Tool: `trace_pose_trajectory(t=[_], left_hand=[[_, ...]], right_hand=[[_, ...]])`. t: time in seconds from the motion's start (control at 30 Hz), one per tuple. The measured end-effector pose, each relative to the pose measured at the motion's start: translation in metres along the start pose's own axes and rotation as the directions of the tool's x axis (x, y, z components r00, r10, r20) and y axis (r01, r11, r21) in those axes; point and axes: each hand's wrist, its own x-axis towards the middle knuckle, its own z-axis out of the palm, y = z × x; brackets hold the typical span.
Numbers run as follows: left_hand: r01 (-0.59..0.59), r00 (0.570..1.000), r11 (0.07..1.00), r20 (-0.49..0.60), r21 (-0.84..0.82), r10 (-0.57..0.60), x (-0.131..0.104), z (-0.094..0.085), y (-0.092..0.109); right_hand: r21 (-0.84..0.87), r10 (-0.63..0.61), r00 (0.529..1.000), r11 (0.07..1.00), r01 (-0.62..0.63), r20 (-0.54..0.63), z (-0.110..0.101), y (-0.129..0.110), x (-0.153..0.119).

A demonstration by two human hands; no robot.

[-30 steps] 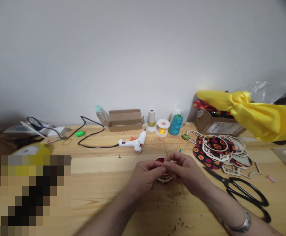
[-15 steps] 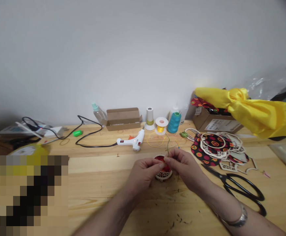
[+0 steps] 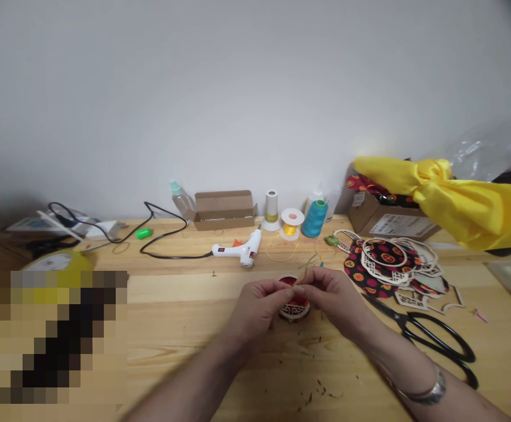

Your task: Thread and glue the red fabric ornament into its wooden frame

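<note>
Wooden table point(image 3: 171, 351) under everything. Left hand point(image 3: 258, 308) and right hand point(image 3: 332, 296) meet at the fingertips, both pinched closed. Round lattice piece point(image 3: 294, 312) sits right below them. Thin cord point(image 3: 312, 261) looks caught in right pinch; can't tell what left grips. Step reads as fine cord handling; next move calls for steady fingertip control.

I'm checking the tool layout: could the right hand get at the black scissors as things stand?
Probably yes: the black scissors lie just beside the right forearm, with no object seen between. The right hand is busy, though, pinched over the round red piece.
</note>
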Motion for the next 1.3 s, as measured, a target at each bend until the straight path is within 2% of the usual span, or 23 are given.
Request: trace_pose_trajectory(t=[0.17, 0.3, 0.43, 0.5, 0.6, 0.73, 0.87, 0.97, 1.07, 1.13, 1.23, 1.3], left_hand=[[-0.089, 0.996, 0.995, 0.012, 0.032, 0.089, -0.001, 0.001, 0.003], [-0.162, 0.983, 0.976, -0.061, 0.146, 0.172, -0.001, 0.000, 0.007], [-0.280, 0.939, 0.917, -0.117, 0.286, 0.323, -0.001, -0.004, 0.007], [-0.362, 0.904, 0.855, -0.083, 0.371, 0.419, -0.001, -0.005, 0.006], [-0.443, 0.870, 0.776, 0.006, 0.448, 0.493, -0.001, -0.003, 0.001], [-0.462, 0.876, 0.771, 0.089, 0.438, 0.475, 0.001, 0.000, -0.007], [-0.466, 0.878, 0.782, 0.108, 0.414, 0.466, 0.001, 0.000, -0.011], [-0.464, 0.883, 0.823, 0.094, 0.327, 0.460, -0.001, -0.001, -0.008], [-0.450, 0.892, 0.885, 0.026, 0.119, 0.451, -0.003, 0.000, -0.006], [-0.423, 0.905, 0.906, 0.055, 0.028, 0.421, -0.003, 0.001, -0.007], [-0.372, 0.924, 0.926, 0.130, 0.068, 0.361, -0.001, 0.002, -0.012], [-0.371, 0.927, 0.917, 0.121, 0.144, 0.355, 0.000, 0.001, -0.014]], right_hand=[[-0.206, -0.112, 0.994, 0.973, 0.106, -0.015, -0.002, 0.004, 0.001], [-0.373, -0.193, 0.980, 0.913, 0.166, -0.038, -0.006, 0.007, 0.002], [-0.504, -0.280, 0.956, 0.840, 0.202, -0.085, -0.011, 0.009, 0.004], [-0.517, -0.288, 0.952, 0.833, 0.197, -0.102, -0.012, 0.008, 0.004], [-0.410, -0.227, 0.967, 0.898, 0.162, -0.115, -0.010, 0.005, 0.004], [-0.100, -0.060, 0.996, 0.994, 0.053, -0.070, -0.004, 0.002, 0.001], [0.111, -0.004, 1.000, 0.994, 0.001, 0.024, -0.001, 0.001, -0.001], [0.084, -0.011, 0.999, 0.996, 0.008, 0.037, -0.001, 0.001, -0.002], [-0.045, -0.045, 0.999, 0.998, 0.046, 0.023, -0.001, 0.000, -0.002], [-0.135, -0.082, 0.996, 0.987, 0.083, 0.019, -0.001, 0.001, -0.002], [-0.218, -0.128, 0.991, 0.967, 0.131, 0.029, 0.000, 0.003, -0.001], [-0.266, -0.148, 0.989, 0.952, 0.149, 0.023, -0.001, 0.004, -0.001]])
